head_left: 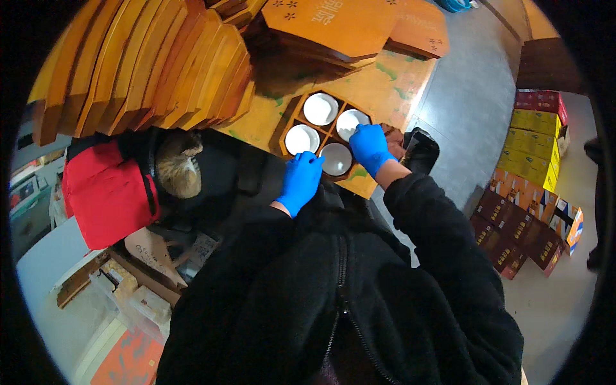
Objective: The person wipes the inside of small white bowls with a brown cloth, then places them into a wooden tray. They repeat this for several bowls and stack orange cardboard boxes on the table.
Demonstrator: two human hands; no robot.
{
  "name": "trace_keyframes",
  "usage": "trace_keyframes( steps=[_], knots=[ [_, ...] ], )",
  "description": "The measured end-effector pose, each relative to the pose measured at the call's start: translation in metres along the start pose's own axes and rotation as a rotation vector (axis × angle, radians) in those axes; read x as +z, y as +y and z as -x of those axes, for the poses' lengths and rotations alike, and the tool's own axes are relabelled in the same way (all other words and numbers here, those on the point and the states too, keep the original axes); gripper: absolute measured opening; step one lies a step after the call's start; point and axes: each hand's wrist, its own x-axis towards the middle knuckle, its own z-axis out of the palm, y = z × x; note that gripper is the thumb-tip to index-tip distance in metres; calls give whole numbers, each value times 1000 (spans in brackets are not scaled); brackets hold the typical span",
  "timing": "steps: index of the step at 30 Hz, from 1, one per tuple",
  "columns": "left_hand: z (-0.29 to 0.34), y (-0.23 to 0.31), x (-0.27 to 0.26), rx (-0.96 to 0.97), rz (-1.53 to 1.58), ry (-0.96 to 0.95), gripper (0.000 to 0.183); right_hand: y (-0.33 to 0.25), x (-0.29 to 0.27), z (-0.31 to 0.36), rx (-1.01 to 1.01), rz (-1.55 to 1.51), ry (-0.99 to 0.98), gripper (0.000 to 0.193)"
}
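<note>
A brown wooden tray (296, 115) with crossed dividers lies on the table in front of me. White round bowls sit in its compartments: a far bowl (320, 109), a left bowl (301, 139), a near bowl (335, 159) and a right bowl (347, 122). My right hand (371, 149), in a blue glove, has its closed fingers at the right bowl's near edge. What they pinch, if anything, is hidden. My left hand (300, 182), also gloved in blue, has curled fingers at the tray's near left edge, between the left and near bowls.
Many orange-brown wooden lids (160, 70) stand in a row at left; more lids (333, 25) are stacked behind the tray. Brown cloth (393, 138) lies beside my right hand. A furry cat (179, 168) rests near a red cloth (106, 192). Colourful boxes (529, 151) stand at right.
</note>
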Motion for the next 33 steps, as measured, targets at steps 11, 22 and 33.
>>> trace_keyframes(
  steps=[11,22,33],
  knots=[
    [-23,8,28,-523,926,85,25,9,-16,10,-152,-116,54,12],
    [-68,83,9,-818,1789,-394,69,-1,-56,121,27,-706,382,23],
    [-74,230,1,121,790,-235,52,47,-46,208,794,-2513,808,38]
  ],
)
